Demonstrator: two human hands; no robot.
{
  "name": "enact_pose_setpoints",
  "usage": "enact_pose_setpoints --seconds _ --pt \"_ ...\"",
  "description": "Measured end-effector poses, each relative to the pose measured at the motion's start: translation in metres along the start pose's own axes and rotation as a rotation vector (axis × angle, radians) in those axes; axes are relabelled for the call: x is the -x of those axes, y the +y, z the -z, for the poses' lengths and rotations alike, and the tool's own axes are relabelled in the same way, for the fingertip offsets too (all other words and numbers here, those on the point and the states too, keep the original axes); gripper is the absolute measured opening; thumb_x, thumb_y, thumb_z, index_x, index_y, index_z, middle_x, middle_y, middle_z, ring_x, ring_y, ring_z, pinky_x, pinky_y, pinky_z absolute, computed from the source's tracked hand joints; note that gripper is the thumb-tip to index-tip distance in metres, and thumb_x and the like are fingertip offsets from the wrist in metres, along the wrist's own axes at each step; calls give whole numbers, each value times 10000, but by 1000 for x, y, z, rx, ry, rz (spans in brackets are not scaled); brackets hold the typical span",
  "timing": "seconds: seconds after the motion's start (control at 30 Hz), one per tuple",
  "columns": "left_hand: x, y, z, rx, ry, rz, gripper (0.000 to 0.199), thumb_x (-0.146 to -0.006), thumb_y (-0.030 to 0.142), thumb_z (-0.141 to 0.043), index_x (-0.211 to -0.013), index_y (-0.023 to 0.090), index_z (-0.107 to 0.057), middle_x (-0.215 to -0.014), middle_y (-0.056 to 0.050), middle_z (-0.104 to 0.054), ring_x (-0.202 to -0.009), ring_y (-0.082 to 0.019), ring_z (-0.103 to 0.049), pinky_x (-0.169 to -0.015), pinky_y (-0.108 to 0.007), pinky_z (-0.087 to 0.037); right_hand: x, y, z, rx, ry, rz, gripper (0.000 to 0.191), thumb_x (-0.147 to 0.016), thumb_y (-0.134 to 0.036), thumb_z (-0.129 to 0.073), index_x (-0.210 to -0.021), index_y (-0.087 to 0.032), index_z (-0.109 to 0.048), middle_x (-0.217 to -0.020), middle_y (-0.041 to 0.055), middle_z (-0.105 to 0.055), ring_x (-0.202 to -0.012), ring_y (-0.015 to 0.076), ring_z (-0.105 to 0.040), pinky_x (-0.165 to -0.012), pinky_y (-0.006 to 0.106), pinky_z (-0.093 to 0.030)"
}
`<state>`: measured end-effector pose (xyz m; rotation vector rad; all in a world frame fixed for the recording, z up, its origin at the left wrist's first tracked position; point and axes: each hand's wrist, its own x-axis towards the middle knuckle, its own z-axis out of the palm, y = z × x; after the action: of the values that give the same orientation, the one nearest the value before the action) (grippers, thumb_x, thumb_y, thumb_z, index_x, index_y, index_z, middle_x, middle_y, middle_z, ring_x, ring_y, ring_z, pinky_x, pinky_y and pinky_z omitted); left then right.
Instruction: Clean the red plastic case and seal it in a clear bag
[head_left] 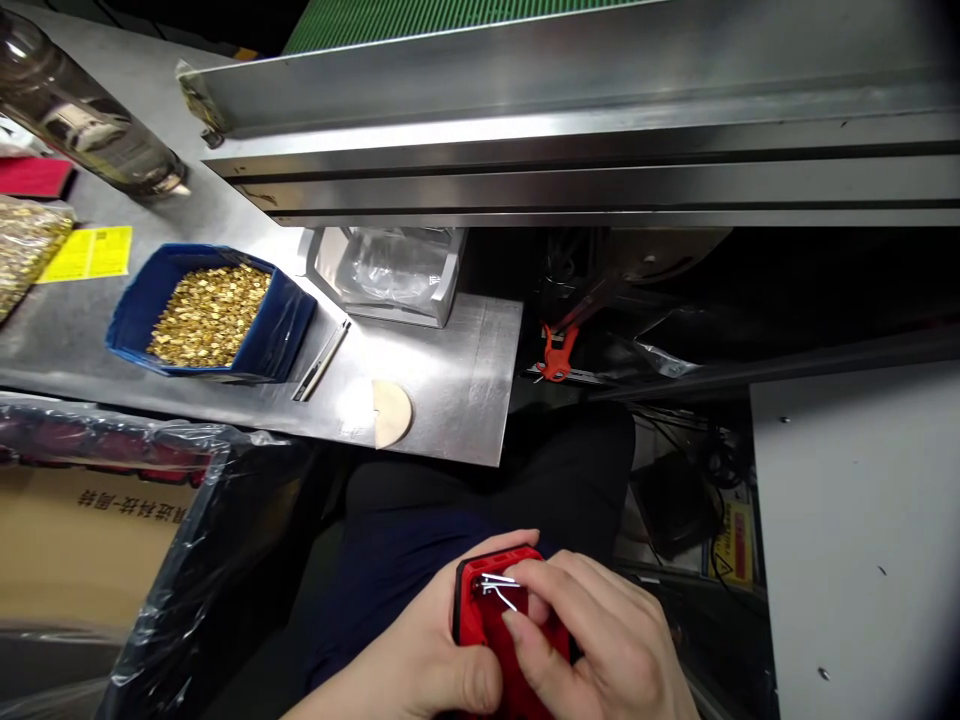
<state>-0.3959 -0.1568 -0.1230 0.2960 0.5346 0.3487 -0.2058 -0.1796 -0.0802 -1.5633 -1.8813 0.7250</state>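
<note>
A red plastic housing with a black edge (512, 655) is gripped in my left hand (427, 645), low in the view above my lap. My left thumb lies along its near side and the fingers wrap behind it. Inside its open top sits a small bent metal wire piece (496, 584), which looks like a spring with thin legs. My right hand (611, 635) has thumb and index finger closing on the wire's legs. The other right fingers curl over the housing's right side and hide part of it.
On the metal bench stand a blue bin of small brass parts (298, 340), a grey bin (405, 318), a utility knife (322, 362), a round tan disc (393, 413) and a bottle (82, 110). A plastic-lined box (90, 540) is at left, a conveyor frame (562, 195) ahead.
</note>
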Motion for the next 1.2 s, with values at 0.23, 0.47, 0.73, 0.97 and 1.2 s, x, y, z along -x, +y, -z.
enact_pose_setpoints --seconds 0.23,0.47,0.73,0.97,1.2 --pt "-1 5 -1 3 -27 -3 943 -769 565 -899 -1535 273 -432 -1463 -162 -557 -1379 -437 -485 -1165 -580 -354 2 5 7 -72 -20 -41 127 -961 -160 -592 -1063 -196 -659 -760 12 -692 -636 157 -632 -581 287 -499" --pt "-2 5 -1 56 -22 14 923 -775 568 -894 -1521 241 -461 -1469 -184 -559 -1377 -455 -486 -1169 -616 -341 -1 13 26 -4 -36 87 172 -1015 -199 -556 -1165 -157 -631 -841 54 -731 -702 178 -666 -639 324 -533" --pt "-3 3 1 94 -49 31 917 -762 555 -909 -1507 234 -479 -1463 -169 -564 -1387 -443 -477 -1180 -604 -332 -9 13 17 111 -128 303 249 -976 -94 -588 -1222 -103 -617 -880 69 -764 -749 191 -702 -655 341 -538" --pt "-3 8 -5 119 -35 47 942 -729 588 -922 -1483 211 -501 -1400 -172 -613 -1344 -436 -526 -1141 -555 -375 -10 16 23 104 -187 326 271 -986 -101 -587 -1256 -96 -600 -977 95 -775 -825 200 -708 -706 346 -544" --pt "-2 7 -6 111 -37 40 925 -731 606 -914 -1468 214 -516 -1391 -166 -623 -1337 -431 -532 -1145 -563 -360 -8 15 24 69 -253 295 277 -997 -100 -570 -1273 -105 -587 -1001 95 -762 -825 208 -687 -715 367 -525"
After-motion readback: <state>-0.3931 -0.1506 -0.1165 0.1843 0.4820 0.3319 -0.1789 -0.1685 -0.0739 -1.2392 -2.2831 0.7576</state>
